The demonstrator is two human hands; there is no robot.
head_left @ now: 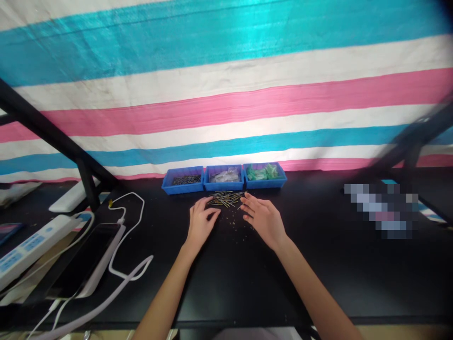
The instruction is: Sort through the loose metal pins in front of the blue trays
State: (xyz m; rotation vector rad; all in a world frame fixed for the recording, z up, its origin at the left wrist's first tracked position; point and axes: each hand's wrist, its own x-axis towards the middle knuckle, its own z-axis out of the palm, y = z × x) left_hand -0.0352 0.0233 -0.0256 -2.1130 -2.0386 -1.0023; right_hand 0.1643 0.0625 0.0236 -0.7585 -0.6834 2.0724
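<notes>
A loose pile of thin metal rods (227, 199), dark and brassy, lies on the black table in front of the blue bins. They look like long nails or drill bits; I cannot tell which. My left hand (201, 224) rests at the pile's left side, thumb and fingers apart, its fingertips near or touching the rods. On the right, my right hand (264, 219) is open with fingers spread, close to the pile's edge. Neither hand visibly holds anything. Small light crumbs (233, 222) are scattered on the tabletop between the hands.
Behind the pile stand three blue bins: one with dark rods (182, 190), one with clear plastic bags (224, 186), one with green bags (266, 183). To the left lie a phone (87, 259), white cables (136, 231) and a power strip (33, 245). A blurred-out item (384, 210) lies right.
</notes>
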